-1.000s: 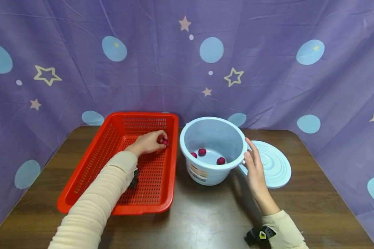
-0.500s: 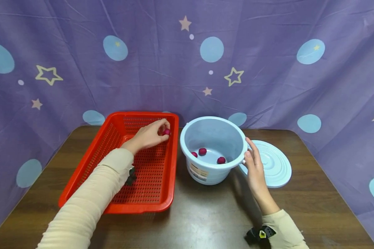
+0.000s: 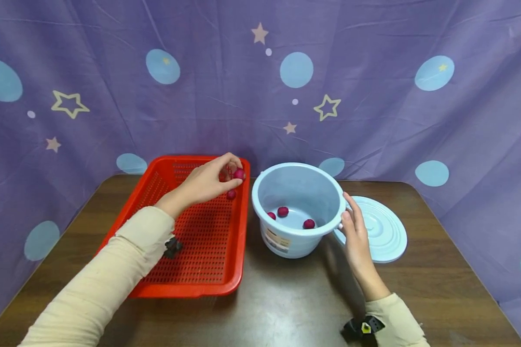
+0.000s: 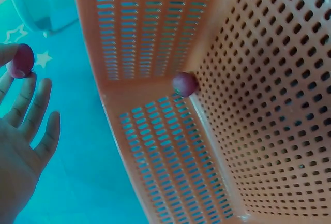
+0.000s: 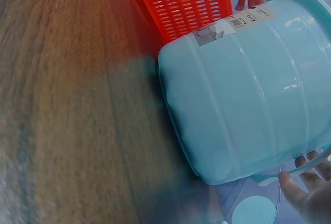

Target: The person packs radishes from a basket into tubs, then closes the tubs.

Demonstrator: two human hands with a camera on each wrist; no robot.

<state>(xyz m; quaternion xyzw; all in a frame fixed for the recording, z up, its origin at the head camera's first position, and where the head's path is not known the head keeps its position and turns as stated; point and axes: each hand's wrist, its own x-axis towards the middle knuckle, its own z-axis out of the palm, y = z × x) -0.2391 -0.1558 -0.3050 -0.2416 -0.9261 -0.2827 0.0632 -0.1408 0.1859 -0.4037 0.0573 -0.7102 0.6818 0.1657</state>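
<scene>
My left hand (image 3: 204, 182) pinches a small round red radish (image 3: 239, 174) between thumb and fingers, over the right rim of the red basket (image 3: 232, 284). In the left wrist view the held radish (image 4: 21, 61) is outside the basket wall, other fingers spread. A second radish (image 4: 185, 84) lies against the basket's side wall. My right hand (image 3: 357, 236) holds the light-blue bucket (image 3: 293, 248) at its right rim, by the handle; in the right wrist view thumb and fingers lie around that handle (image 5: 310, 167). Three radishes (image 3: 282, 211) sit in the bucket.
A light-blue round lid (image 3: 384, 229) lies on the wooden table (image 3: 434, 270), right of the bucket and partly behind my right hand. A purple curtain (image 3: 226, 86) hangs behind the table. Basket and bucket stand side by side with a narrow gap.
My left hand has lifted the pinched radish up and right, from inside the basket to its right rim. A radish left in the basket has come into view. My right hand stays put.
</scene>
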